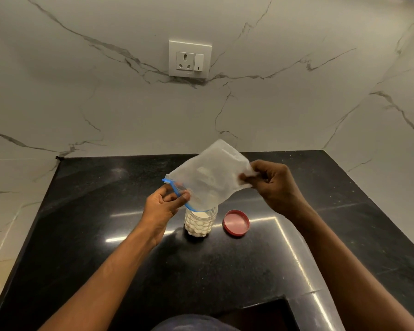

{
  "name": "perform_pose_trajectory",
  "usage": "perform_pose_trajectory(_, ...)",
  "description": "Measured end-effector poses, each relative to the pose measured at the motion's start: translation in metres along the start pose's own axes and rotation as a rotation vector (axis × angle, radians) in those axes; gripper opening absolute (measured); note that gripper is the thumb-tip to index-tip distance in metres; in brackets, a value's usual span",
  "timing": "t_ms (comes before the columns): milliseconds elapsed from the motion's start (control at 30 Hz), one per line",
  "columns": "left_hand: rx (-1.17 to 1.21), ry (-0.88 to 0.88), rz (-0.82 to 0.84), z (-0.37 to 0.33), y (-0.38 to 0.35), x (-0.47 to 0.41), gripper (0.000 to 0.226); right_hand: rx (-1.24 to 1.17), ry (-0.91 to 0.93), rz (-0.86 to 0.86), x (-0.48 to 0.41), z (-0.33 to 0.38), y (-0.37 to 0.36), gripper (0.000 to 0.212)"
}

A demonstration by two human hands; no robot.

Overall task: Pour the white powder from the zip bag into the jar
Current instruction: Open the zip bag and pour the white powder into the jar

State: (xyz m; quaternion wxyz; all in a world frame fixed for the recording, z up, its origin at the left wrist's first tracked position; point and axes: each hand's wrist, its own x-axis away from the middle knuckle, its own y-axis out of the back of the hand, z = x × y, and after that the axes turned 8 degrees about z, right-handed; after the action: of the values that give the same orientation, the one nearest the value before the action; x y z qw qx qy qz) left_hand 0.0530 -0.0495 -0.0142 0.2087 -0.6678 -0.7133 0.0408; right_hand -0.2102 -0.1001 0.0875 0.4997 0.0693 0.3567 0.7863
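Head view: left hand [164,204] pinches the blue zip mouth of the zip bag [210,177], and right hand [271,183] pinches its raised bottom corner. Bag is tilted, mouth down over the open jar [199,224], just below-right of left hand. White powder [198,215] is in the jar. Red lid [236,222] lies on black worktop [93,223] below right hand, just beside jar, apart. Bare worktop left of left hand and right of right hand. Marble wall [296,103] with socket [189,59] beyond both. Marks on bag unreadable.
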Motion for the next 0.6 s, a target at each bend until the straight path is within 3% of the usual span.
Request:
perform_pose_trajectory(133,-0.008,0.001,0.009,-0.001,-0.002,0.001,0.033,-0.059,0.010,-0.070,0.001,0.001,0.003,0.009)
perform_pose_trajectory(267,-0.018,0.009,0.007,0.001,-0.001,0.002,0.035,0.030,0.009,0.026,0.002,-0.001,0.002,0.016)
perform_pose_trajectory(367,-0.013,-0.002,0.013,0.000,-0.002,0.002,0.036,-0.042,-0.022,-0.166,0.001,-0.006,0.001,0.008)
perform_pose_trajectory(467,-0.018,-0.002,0.004,0.001,-0.003,0.004,0.036,0.052,-0.003,-0.064,0.002,-0.004,-0.006,0.012)
perform_pose_trajectory(600,-0.023,-0.010,0.011,-0.001,-0.003,0.004,0.034,-0.060,-0.031,-0.221,-0.001,-0.004,-0.002,0.006)
